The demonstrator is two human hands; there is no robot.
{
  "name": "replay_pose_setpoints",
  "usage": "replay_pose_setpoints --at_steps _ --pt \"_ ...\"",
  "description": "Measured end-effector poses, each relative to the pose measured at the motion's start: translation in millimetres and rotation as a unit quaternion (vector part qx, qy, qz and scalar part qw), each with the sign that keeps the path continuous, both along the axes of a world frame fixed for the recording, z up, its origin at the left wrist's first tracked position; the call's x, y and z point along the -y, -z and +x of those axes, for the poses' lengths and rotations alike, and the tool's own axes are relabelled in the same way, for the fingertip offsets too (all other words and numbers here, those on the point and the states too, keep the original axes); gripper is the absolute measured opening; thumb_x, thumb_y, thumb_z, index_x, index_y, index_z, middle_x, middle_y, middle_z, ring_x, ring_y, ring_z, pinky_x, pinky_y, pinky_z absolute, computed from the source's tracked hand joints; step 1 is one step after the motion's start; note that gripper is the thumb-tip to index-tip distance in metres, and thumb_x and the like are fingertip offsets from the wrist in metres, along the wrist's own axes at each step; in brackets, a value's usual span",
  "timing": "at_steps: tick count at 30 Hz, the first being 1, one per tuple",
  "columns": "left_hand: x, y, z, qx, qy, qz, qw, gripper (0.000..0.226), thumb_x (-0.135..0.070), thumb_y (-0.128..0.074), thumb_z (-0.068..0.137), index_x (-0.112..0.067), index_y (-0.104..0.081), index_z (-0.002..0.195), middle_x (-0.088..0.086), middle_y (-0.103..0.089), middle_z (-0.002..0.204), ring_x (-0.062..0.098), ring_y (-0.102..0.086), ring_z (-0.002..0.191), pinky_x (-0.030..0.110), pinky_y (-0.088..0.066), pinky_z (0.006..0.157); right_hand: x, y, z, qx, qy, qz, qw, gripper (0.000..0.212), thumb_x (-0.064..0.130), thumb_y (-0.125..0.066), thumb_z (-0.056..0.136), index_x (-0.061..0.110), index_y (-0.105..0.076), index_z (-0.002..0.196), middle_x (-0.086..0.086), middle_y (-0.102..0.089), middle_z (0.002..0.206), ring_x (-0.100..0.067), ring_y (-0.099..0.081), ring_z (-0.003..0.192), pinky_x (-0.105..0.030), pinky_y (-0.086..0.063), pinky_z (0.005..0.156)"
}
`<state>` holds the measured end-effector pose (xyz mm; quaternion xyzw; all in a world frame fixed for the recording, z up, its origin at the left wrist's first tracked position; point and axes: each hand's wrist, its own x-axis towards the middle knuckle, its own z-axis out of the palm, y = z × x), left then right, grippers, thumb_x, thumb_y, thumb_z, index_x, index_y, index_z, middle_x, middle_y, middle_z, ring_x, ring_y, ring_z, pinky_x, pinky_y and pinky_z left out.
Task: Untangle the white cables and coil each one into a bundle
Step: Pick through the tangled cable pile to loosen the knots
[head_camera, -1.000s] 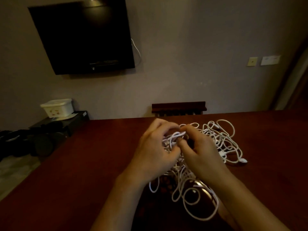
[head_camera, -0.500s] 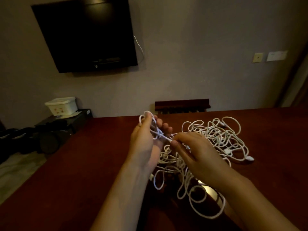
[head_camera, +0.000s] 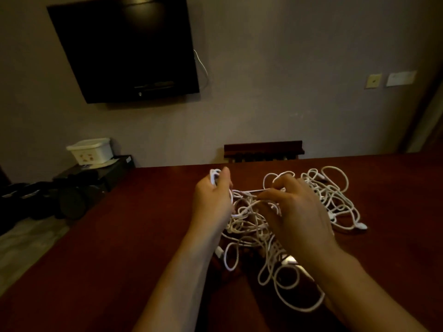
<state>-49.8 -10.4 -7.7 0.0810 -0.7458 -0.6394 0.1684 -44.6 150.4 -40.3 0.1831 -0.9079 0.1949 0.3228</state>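
1. My left hand [head_camera: 212,202] has moved away to the left since before, pulling a strand tight.
2. Its grip is curled round cable loops; my right hand [head_camera: 296,213] pinches that strand.
3. The white cables [head_camera: 335,200] lie in a messy pile on the table [head_camera: 119,248].

Dark reddish-brown bench [head_camera: 124,259], smooth top, dimly lit, filling the lower part of the view; far edge runs just below the wall. Lying on it, right of centre: a loose tangled heap of white cables [head_camera: 330,202], loops overlapping and spreading toward the near edge. One white plug [head_camera: 361,226] rests on the bench at the heap's right side. A small bright glare spot [head_camera: 291,259] shows on the top among the near loops.
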Motion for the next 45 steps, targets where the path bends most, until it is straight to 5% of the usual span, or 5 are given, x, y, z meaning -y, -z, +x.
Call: replay_pose_setpoints --at_steps 3,16,27,40,45 --pt "0.2 0.8 5.5 0.017 0.053 -0.157 0.986 0.041 -0.042 -0.048 0.11 -0.019 -0.066 0.082 -0.002 -0.069 0.074 0.015 -0.066 0.068 0.038 -0.053 0.063 -4.0 -3.9 0.7 -0.001 -0.009 -0.043 0.999 0.02 0.034 -0.077 0.091 0.028 -0.08 0.109 0.007 -0.069 0.113 -0.007 -0.065 0.078 -0.019 -0.046 0.061" --pt "3.3 -11.9 19.0 0.151 0.297 -0.047 0.942 0.021 -0.036 -0.069 0.1 -0.019 -0.057 0.105 0.009 -0.053 0.08 0.007 -0.039 0.047 0.022 -0.026 0.044 -6.1 -7.2 2.0 0.032 -0.182 -0.124 0.975 0.056 0.007 -0.08 0.083 0.024 -0.064 0.133 0.021 -0.058 0.115 -0.003 -0.056 0.109 -0.025 -0.052 0.089" --pt "5.2 0.7 12.7 0.012 0.21 -0.269 0.94 0.102 -0.03 -0.095 0.071 -0.052 -0.027 0.144 -0.004 -0.062 0.122 0.012 -0.064 0.102 0.023 -0.054 0.069 -8.0 -15.4 5.5 0.239 -0.268 -0.238 0.903 0.033 0.041 -0.065 0.093 0.032 -0.069 0.124 0.012 -0.072 0.108 -0.01 -0.072 0.096 -0.034 -0.063 0.078" --pt "-28.1 0.4 11.0 -0.109 0.17 0.132 0.971 0.033 -0.04 -0.065 0.094 -0.015 -0.073 0.114 0.004 -0.08 0.107 0.017 -0.077 0.101 0.025 -0.06 0.079 11.5 -18.3 7.0 0.212 -0.215 -0.602 0.739 0.021 0.025 -0.07 0.091 0.011 -0.078 0.105 -0.006 -0.079 0.091 -0.019 -0.078 0.086 -0.029 -0.061 0.073" --pt "-36.7 -6.1 19.0 -0.084 0.156 0.176 0.968 0.024 -0.043 -0.061 0.098 -0.021 -0.072 0.103 0.001 -0.081 0.108 0.015 -0.077 0.102 0.03 -0.06 0.084 22.0 -17.6 12.2 0.23 -0.253 -0.532 0.775 0.02 0.017 -0.059 0.102 0.017 -0.074 0.116 0.0 -0.079 0.105 -0.015 -0.076 0.1 -0.032 -0.063 0.084"
